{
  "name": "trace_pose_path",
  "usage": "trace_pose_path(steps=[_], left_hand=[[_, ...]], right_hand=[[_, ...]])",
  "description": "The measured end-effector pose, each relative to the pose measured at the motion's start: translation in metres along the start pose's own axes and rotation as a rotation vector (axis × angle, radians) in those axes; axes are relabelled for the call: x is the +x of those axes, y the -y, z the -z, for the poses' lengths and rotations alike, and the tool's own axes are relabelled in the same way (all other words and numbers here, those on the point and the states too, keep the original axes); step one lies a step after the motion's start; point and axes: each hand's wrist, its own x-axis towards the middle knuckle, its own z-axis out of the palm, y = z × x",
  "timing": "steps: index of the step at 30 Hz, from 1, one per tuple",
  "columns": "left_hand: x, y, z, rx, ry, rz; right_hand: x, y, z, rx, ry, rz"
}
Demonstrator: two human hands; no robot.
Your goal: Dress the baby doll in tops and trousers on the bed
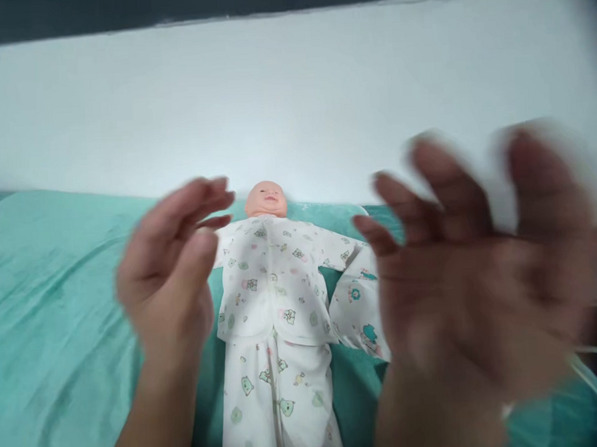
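We see the left hand (pixel 168 270) and the right hand (pixel 481 267) raised in the air, and both are without any object. In the left, the fingers bend toward the thumb, but a gap remains between them. In the right, the fingers stand spread and are blurred, with the palm turned to our view.

Between the two hands, and beyond them, lies the doll (pixel 266 198), on its back. Its long axis goes away from us: the head is at the far end, the legs come toward our side. In our view the left hand is nearer to the body, its fingertips ending beside the head and over one sleeve; we judge that it hovers above and does not touch. The right hand is nearest to the patterned cloth (pixel 357 307), which lies against the doll's other sleeve and is partly hidden behind this hand. The doll has on a printed jacket (pixel 271 278) and, below it, printed trousers (pixel 280 404), whose lower ends are out of our view.

Under all this is the green sheet (pixel 72 295), with soft wrinkles to the outside of the left hand. Beyond both hands rises a white wall (pixel 292 104), with a dark band (pixel 267 2) above it.
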Motion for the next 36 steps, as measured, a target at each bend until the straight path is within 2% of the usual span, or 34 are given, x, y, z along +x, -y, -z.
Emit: trace_pose_path(steps=[1,2,5,7,9,13,18,23,27,36], left_hand=[[0.002,0.014,-0.003,0.048,0.041,0.032],[0.003,0.030,-0.006,0.101,0.084,0.088],[0.000,0.077,-0.013,0.260,0.157,0.257],[-0.005,0.098,-0.014,0.343,0.253,0.245],[-0.011,0.108,-0.012,0.384,0.303,0.217],[-0.022,0.108,-0.001,0.356,0.318,0.202],[-0.031,0.109,0.012,0.369,0.433,0.140],[-0.032,0.112,0.013,0.423,0.480,0.064],[-0.030,0.111,0.012,0.451,0.492,0.069],[-0.028,0.113,0.012,0.437,0.486,0.093]], right_hand=[[0.002,-0.009,-0.009,0.109,-0.072,-0.020],[0.002,-0.022,-0.019,0.161,-0.037,-0.090],[-0.002,-0.071,-0.042,0.069,0.018,-0.252],[-0.007,-0.099,-0.052,-0.045,0.119,-0.307],[-0.012,-0.117,-0.057,-0.136,0.193,-0.262],[-0.023,-0.125,-0.059,-0.141,0.180,-0.276],[-0.047,-0.115,-0.056,-0.156,0.145,-0.268],[-0.070,-0.102,-0.050,-0.248,0.188,-0.206],[-0.070,-0.099,-0.050,-0.313,0.212,-0.167],[-0.061,-0.108,-0.056,-0.292,0.147,-0.159]])
